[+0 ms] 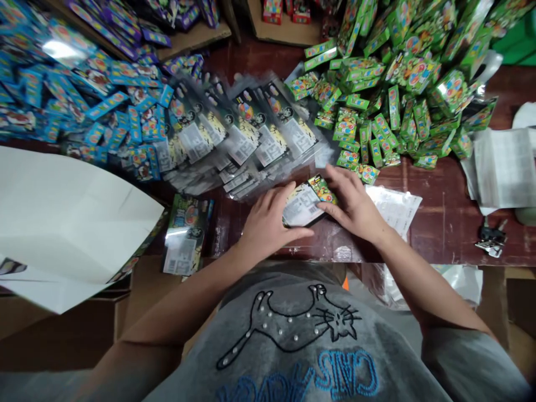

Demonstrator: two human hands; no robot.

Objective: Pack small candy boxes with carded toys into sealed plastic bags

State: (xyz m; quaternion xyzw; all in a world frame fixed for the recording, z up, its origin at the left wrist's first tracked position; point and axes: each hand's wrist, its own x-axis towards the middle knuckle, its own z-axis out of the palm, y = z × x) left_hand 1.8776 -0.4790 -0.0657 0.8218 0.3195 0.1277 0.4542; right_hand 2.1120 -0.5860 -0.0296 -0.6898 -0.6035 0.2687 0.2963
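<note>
A printed packet (pixel 305 205) with a pale label and a colourful green end lies tilted at the table's front, between my two hands. My left hand (pixel 268 219) grips its left side, thumb along the near edge and fingers over the far one. On the right end, my right hand (pixel 355 206) holds it between thumb and fingers. Just beyond the hands spreads a fanned pile of flat clear-edged printed bags (pixel 251 137). To the left of my left hand, a similar packet (pixel 184 234) lies at the table edge.
Blue small boxes (pixel 113 106) heap at the left, green small boxes (pixel 377 123) at the right. Purple boxes (pixel 125 25) sit in a carton behind. A large white sheet (pixel 71 218) covers the left front. Sticker sheets (pixel 393 209) and keys (pixel 491 237) lie right.
</note>
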